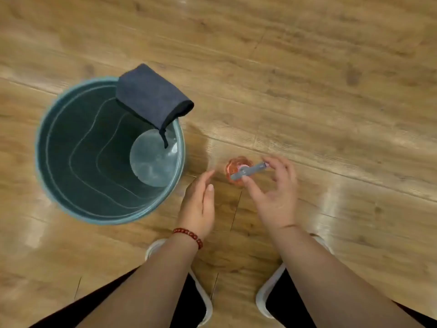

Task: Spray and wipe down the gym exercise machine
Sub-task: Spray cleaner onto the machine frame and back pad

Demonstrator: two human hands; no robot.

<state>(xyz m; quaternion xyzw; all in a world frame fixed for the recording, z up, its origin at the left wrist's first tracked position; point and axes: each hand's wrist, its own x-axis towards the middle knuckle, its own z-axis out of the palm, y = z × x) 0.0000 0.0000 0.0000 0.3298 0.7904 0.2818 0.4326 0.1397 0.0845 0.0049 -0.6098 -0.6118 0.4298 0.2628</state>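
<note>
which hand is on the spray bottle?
The right hand: its fingers pinch the grey head of the pink spray bottle. The left hand, wearing the bead bracelet, is open, holding nothing.

The right hand (275,195) seemingly pinches the grey nozzle (249,172) of a pink translucent spray bottle (233,165) beside a teal plastic bucket (71,166).

Left grip (198,204) is straight-fingered with the palm facing right and holds nothing. Right grip (274,192) pinches a grey plastic spray nozzle (248,171) between thumb and fingers.
</note>
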